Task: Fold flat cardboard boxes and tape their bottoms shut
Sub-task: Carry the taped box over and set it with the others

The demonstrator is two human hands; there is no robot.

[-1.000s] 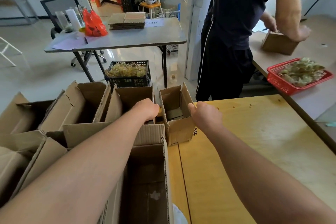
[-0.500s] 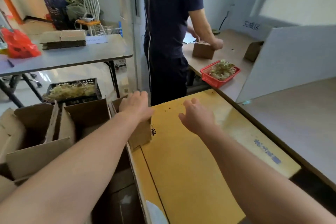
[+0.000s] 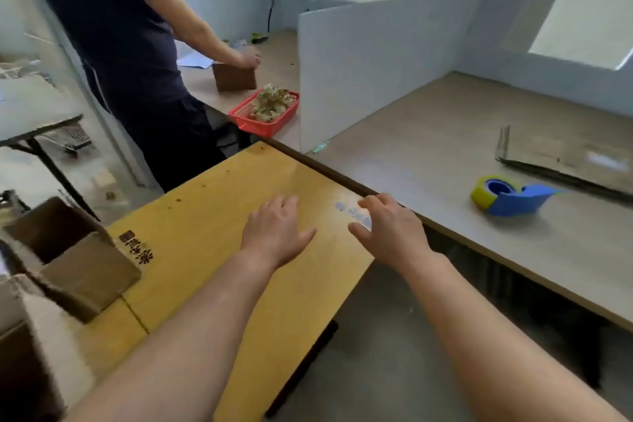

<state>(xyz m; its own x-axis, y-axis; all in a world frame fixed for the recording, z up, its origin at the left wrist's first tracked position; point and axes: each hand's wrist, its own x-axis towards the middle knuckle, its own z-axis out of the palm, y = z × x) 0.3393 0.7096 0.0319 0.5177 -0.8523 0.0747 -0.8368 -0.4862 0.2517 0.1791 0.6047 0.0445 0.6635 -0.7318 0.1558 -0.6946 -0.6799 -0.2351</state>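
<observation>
Lying on the grey counter [image 3: 428,134], off to the right of both hands, the tape dispenser [image 3: 510,197] looks like the thing the next reach will turn on. Its long axis runs roughly left to right across the view. The yellow roll sits at the end nearer the hands, and the blue body tapers to a tip that points right, away from them.

Just beyond it, near the right edge, lies what looks like a flat cardboard sheet [image 3: 575,154]. Its dark near edge slants from upper left down to the right, and a short flap stands up at its left corner. Blur makes it hard to be sure of the material.

The right hand [image 3: 387,229] is the nearer of the two. It is over the far edge of the yellow counter [image 3: 212,216], close to the seam with the grey one, fingers spread and holding nothing. The dispenser lies to its right and slightly farther from the person, apart from it.

The left hand [image 3: 275,233] is just beside the right hand, over the yellow surface, also loose-fingered and empty. Whether either palm touches the wood cannot be told.

At the far left an open box [image 3: 68,250] stands already folded up at the yellow counter's end. Behind a white divider [image 3: 376,62], another person [image 3: 116,27] presses on a small brown box [image 3: 234,77] beside a red basket [image 3: 250,120].
</observation>
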